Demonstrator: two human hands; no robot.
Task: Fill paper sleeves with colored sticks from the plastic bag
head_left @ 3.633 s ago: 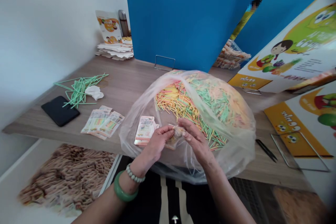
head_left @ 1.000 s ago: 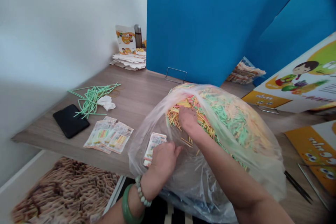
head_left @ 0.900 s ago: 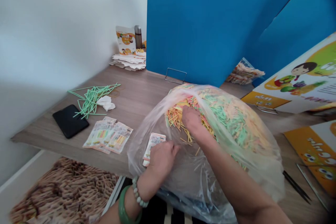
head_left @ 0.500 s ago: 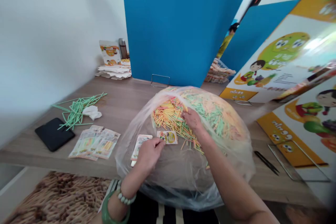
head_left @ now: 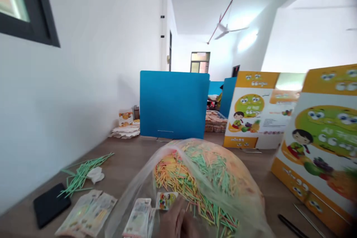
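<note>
A big clear plastic bag (head_left: 251, 197) lies on the wooden table (head_left: 131, 156), filled with thin yellow, orange and green sticks (head_left: 195, 178). At its open mouth lie a small printed card (head_left: 166, 200) and a few printed packets (head_left: 138, 219). Only one blurred hand shows, at the bottom edge just below and right of the card. I take it for my left hand (head_left: 177, 223). It rests at the bag's mouth against the sticks, and its fingers are too smeared to read. My right hand is out of view.
To the left on the table are more packets (head_left: 86, 212), a black phone (head_left: 50, 204), long green straws (head_left: 83, 171) and a crumpled tissue (head_left: 95, 174). A blue divider (head_left: 174, 104) stands behind, printed display boards (head_left: 323, 148) stand to the right, and a thin black tool (head_left: 290, 225) lies near them.
The view has swung sharply upward, so the room and ceiling now show and the hands have dropped to the bottom edge. The right hand, earlier on the sticks, is gone from view.
</note>
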